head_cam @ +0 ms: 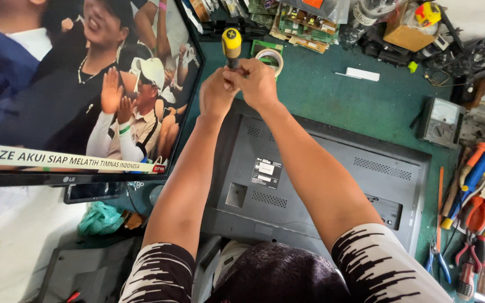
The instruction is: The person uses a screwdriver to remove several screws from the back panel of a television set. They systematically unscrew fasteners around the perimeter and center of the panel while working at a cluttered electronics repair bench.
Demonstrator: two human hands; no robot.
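Forearms reach out; our left hand (217,92) and right hand (257,83) both clench yellow-handled screwdriver (232,46) at far edge of television back cover (321,179). Cover not yet off.

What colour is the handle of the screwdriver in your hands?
Yellow with a black cap, the screwdriver handle sticking up above both hands in the head view.

screwdriver (232,46): shaft and tip hidden inside left hand (216,92) and right hand (257,83) | grey TV back panel (321,185): far-left corner under the hands, near edge behind arms and head | running TV screen (79,84): cut off left and top | tools at right (478,191): clipped by the edge | far clutter (304,19): too jumbled to tell
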